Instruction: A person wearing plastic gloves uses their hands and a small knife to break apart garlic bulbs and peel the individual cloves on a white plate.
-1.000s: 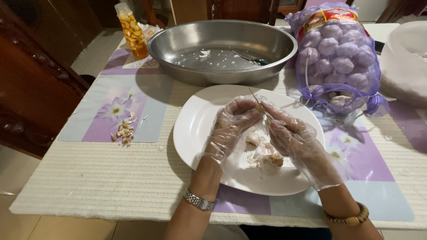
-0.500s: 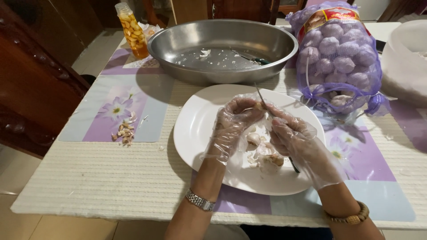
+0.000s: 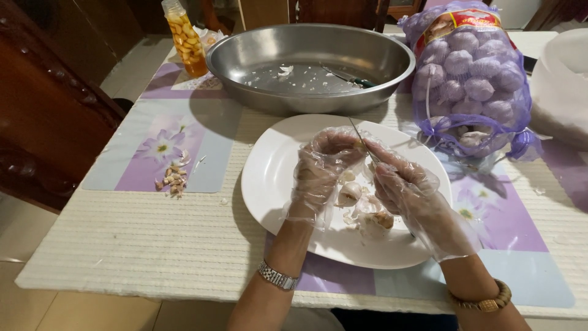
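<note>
Head view: left hand [image 3: 323,171] in a clear glove, fingers pinching a garlic clove [image 3: 354,144] over the white plate [image 3: 275,178] near the counter's middle; right hand [image 3: 407,190] clenched around a thin knife [image 3: 361,138]. Best kept shallow, blade angled away from fingertips, peelings dropped on plate. Clove pale, small, mostly hidden.

glossy white plate [image 3: 275,184], brushed metal basin [image 3: 257,61], clear plastic gloves.
</note>
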